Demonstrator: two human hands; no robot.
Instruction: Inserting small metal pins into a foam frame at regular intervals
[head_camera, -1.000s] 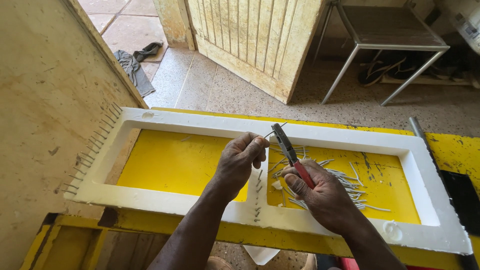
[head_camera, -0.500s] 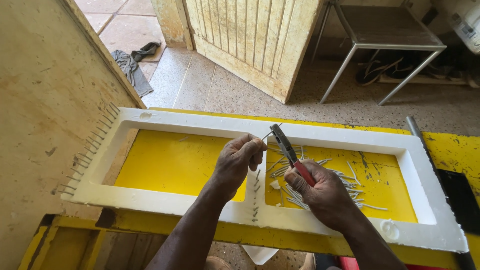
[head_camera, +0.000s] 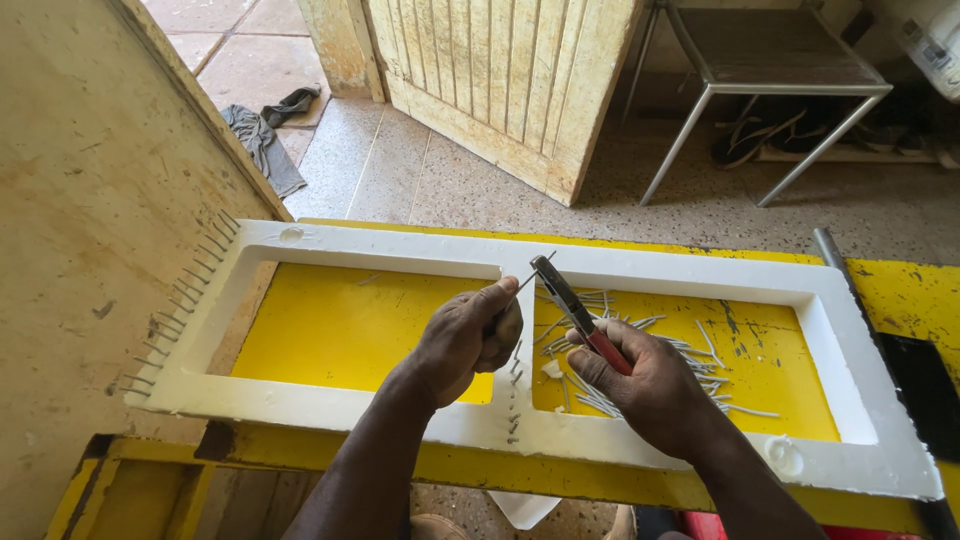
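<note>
Pliers (head_camera: 570, 305) with red handles sit clenched in the right hand (head_camera: 640, 385), their tip meeting a thin nail (head_camera: 522, 285) pinched in the closed left hand (head_camera: 465, 340), above the white foam frame (head_camera: 300, 240). More nails (head_camera: 690, 365) lie loose on the yellow table (head_camera: 340, 330) inside the frame's right opening.

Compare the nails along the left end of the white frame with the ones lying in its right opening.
The nails along the left end stand stuck in the white frame, evenly spaced in a row; the loose nails lie flat, scattered and crossing on the yellow table. Both are thin and grey.
</note>
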